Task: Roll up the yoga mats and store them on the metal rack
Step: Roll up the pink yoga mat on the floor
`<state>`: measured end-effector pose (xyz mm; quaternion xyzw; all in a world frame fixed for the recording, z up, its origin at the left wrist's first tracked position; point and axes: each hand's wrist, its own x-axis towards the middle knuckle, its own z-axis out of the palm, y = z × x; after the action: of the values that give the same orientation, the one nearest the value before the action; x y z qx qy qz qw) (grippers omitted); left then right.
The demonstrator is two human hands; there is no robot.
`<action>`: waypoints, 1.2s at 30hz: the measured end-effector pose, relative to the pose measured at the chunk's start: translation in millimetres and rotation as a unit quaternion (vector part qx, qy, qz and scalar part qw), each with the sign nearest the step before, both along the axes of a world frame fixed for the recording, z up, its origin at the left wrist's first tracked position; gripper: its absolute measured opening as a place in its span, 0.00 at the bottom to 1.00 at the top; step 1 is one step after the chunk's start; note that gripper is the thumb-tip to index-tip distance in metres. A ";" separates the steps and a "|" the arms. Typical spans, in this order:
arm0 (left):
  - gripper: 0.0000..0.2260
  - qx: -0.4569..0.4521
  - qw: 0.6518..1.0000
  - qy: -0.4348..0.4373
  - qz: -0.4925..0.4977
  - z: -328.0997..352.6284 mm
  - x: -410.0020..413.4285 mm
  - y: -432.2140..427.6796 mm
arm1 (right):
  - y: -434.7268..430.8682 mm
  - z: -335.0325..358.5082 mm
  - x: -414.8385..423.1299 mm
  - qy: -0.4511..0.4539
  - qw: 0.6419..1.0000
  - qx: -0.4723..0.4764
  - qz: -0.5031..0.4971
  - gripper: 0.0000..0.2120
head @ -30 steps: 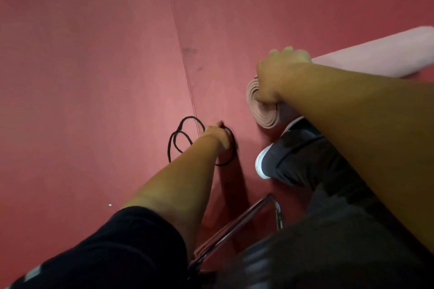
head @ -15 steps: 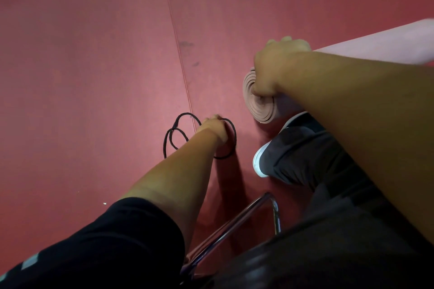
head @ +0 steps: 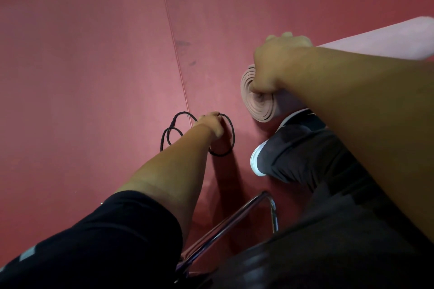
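A pale pink yoga mat (head: pixel 385 40), rolled into a tight tube, reaches from the right edge down to its spiral end (head: pixel 260 108) near the middle. My right hand (head: pixel 274 63) grips that end, fingers curled over the top of the roll. Down on the red floor lies a black elastic cord (head: pixel 173 129) in several loops. My left hand (head: pixel 211 123) reaches to it and pinches one loop with its fingertips.
A red mat (head: pixel 82 77) lies flat on the floor at the left, its edge running as a thin line past the cord. My shoe and trouser leg (head: pixel 281 150) stand under the roll. A chrome tube frame (head: pixel 246 211) sits low in front of me.
The view has shifted slightly. My left hand has closed in on the cord loop. My right hand keeps its grip on the rolled mat.
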<state>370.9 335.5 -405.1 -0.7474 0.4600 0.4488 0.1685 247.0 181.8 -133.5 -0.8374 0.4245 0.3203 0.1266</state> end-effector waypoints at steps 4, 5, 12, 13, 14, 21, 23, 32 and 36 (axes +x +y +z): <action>0.07 -0.093 0.934 0.108 0.328 8.1 -1.5 -8.2 | -7.8 0.2 0.9 0.003 1.000 -0.012 0.001 0.18; 0.05 -0.117 0.891 0.136 0.417 20.3 -4.9 -14.3 | -8.8 3.3 1.4 0.005 0.999 -0.032 0.003 0.18; 0.07 -0.083 0.619 0.390 0.677 110.1 -24.5 -64.5 | -9.7 40.5 -15.7 -0.085 0.985 -0.111 -0.099 0.24; 0.08 -0.083 0.601 0.413 0.679 124.0 -27.8 -71.7 | -11.4 47.9 -21.8 -0.097 0.979 -0.118 -0.137 0.25; 0.10 -0.087 0.589 0.434 0.676 139.8 -31.4 -79.6 | -12.4 56.8 -28.8 -0.104 0.970 -0.127 -0.179 0.27; 0.14 -0.103 0.612 0.574 0.535 262.4 -79.0 -120.4 | -23.6 126.0 -100.2 -0.155 0.892 -0.154 -0.395 0.34; 0.23 -0.113 0.616 0.599 0.499 291.6 -93.3 -131.7 | -28.5 146.8 -125.7 -0.176 0.870 -0.155 -0.433 0.32; 0.19 -0.256 0.809 0.505 0.156 397.8 -210.2 -167.1 | -2.0 198.5 -266.0 -0.275 0.758 -0.131 -0.577 0.31; 0.20 -0.291 0.865 0.409 -0.013 443.2 -274.3 -179.4 | 24.7 185.9 -337.5 -0.412 0.627 -0.110 -0.652 0.29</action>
<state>96.6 156.1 38.2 -0.5060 0.6071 0.5576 -0.2539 -90.5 206.5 52.4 -0.3938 0.7951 -0.2738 0.3711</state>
